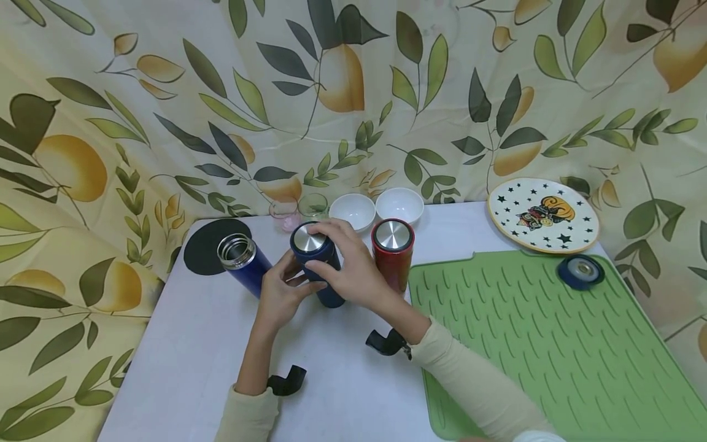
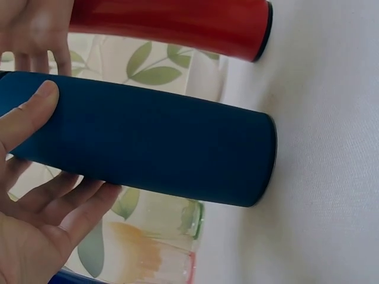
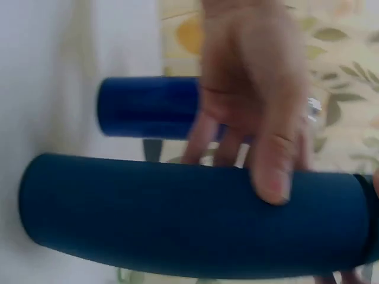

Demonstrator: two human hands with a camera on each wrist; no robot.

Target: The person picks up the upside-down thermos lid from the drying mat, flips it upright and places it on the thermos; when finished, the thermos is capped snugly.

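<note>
A dark blue thermos flask [image 1: 327, 264] with a steel-topped lid [image 1: 310, 237] stands on the white tabletop between both hands. My left hand [image 1: 280, 291] grips its upper body, thumb on one side and fingers round the other. From the right, my right hand [image 1: 353, 264] holds the lid, with fingers over the top rim and the thumb on the near side; part of this grip is hidden. To the left, a brighter blue flask [image 1: 245, 264] stands with its steel mouth uncovered. Close beside the right hand is a red flask [image 1: 393, 255] with its lid on.
Behind the flasks are two white bowls [image 1: 400, 206], a green-tinted glass [image 1: 313, 207] and a pink-tinted glass [image 1: 285, 215]. A round black mat [image 1: 207, 252] lies at left. A green mat [image 1: 519, 344] covers the right side, with a tape roll [image 1: 580, 272] and a decorated plate [image 1: 544, 215] at its back.
</note>
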